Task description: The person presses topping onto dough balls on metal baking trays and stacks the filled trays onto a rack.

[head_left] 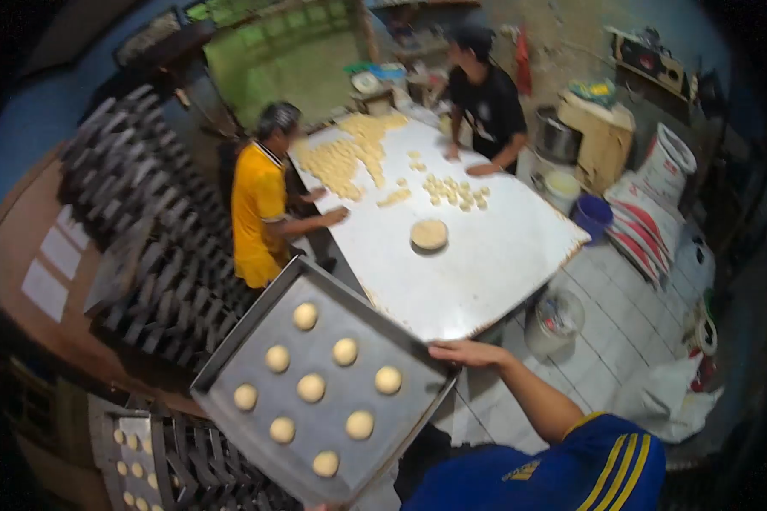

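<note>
Tray (348, 392) of grey metal, with nine round dough balls (311, 387) spaced apart on its base, is held up and tilted in the view just beside the near end of the white tabletop (486, 264). The right hand (467, 352) has its grip closed on the tray's rim at the corner nearest that end. Only a sliver of the left hand (325, 508) shows at the bottom edge of the view, below the tray; whether its grip is wide or narrow I cannot tell.

On the tabletop sit a larger round lump of dough (429, 234), a cluster of small dough pieces (456, 192) and, toward the far end, a broad spread of dough (337, 162). A person in yellow (260, 209) stands along the left of it, a person in black (490, 106) along the far right. Lower left, a smaller-looking tray (134, 456) also bears dough balls, near stacked dark trays (170, 298). A white bucket (554, 324) stands on the tiled floor (605, 298) to the right.
</note>
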The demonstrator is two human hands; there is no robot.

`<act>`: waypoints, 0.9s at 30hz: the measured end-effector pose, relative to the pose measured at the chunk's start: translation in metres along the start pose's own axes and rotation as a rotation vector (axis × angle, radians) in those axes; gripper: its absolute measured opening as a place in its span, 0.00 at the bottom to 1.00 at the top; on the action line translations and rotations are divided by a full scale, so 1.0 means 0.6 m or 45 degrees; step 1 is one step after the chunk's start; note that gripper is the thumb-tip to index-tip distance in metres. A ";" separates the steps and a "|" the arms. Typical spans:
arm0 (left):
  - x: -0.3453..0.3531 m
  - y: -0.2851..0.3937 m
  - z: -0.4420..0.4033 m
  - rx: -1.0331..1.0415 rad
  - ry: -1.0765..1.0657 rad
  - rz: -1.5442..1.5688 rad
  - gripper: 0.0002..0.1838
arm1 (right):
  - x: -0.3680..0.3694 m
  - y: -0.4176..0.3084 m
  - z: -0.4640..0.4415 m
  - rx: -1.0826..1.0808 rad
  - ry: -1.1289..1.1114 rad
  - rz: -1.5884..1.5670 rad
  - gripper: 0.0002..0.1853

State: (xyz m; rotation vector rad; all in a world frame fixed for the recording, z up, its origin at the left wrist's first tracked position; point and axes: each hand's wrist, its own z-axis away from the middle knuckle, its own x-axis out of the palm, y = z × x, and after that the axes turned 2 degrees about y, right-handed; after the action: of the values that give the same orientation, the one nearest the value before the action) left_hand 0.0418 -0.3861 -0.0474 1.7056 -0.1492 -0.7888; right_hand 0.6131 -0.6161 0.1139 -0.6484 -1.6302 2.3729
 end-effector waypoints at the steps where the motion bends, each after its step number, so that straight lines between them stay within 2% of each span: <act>1: 0.052 0.091 -0.057 -0.415 0.117 0.305 0.40 | -0.003 0.061 -0.028 0.060 0.123 0.161 0.50; 2: 0.106 0.203 -0.119 -0.765 0.312 0.573 0.44 | -0.005 0.071 -0.031 0.126 0.162 0.091 0.45; 3: 0.133 0.204 -0.164 -0.975 0.250 0.380 0.47 | 0.007 0.152 -0.057 -0.102 0.476 0.105 0.36; 4: 0.162 0.142 -0.192 -1.175 0.320 0.346 0.47 | -0.008 0.165 -0.051 0.120 0.495 0.058 0.34; 5: 0.185 0.073 -0.215 -0.975 0.182 0.575 0.46 | -0.023 0.207 -0.059 0.090 0.512 0.108 0.33; 7: 0.225 0.000 -0.277 -0.810 -0.174 0.722 0.43 | -0.040 0.219 -0.059 0.193 0.588 0.130 0.33; 10: 0.297 -0.008 -0.340 -0.984 -0.134 0.723 0.39 | -0.077 0.282 -0.085 0.167 0.641 0.137 0.30; 16: 0.419 -0.028 -0.445 -0.980 -0.265 0.775 0.37 | -0.156 0.355 -0.191 0.193 0.650 0.080 0.28; 18: 0.449 -0.029 -0.462 -0.851 -0.303 0.813 0.36 | -0.178 0.376 -0.228 0.200 0.664 0.243 0.28; 19: 0.459 -0.031 -0.470 -0.707 -0.396 0.838 0.36 | -0.190 0.388 -0.244 0.174 0.631 0.251 0.28; 22: 0.491 -0.003 -0.488 -0.865 -0.435 0.684 0.35 | -0.216 0.420 -0.265 0.184 0.576 0.289 0.27; 23: 0.509 0.027 -0.479 -0.833 -0.309 0.506 0.31 | -0.230 0.435 -0.268 0.250 0.502 0.298 0.27; 26: 0.523 -0.060 -0.444 -0.950 -0.292 0.658 0.35 | -0.288 0.396 -0.273 0.330 0.322 0.534 0.25; 27: 0.525 -0.033 -0.452 -0.852 -0.384 0.722 0.35 | -0.318 0.375 -0.290 0.335 0.308 0.532 0.25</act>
State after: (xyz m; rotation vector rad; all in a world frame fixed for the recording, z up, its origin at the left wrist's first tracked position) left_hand 0.4309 -0.3131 -0.1758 0.8406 -0.4934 -0.5681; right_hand 0.8811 -0.6297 -0.0990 -1.2633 -1.1438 2.5902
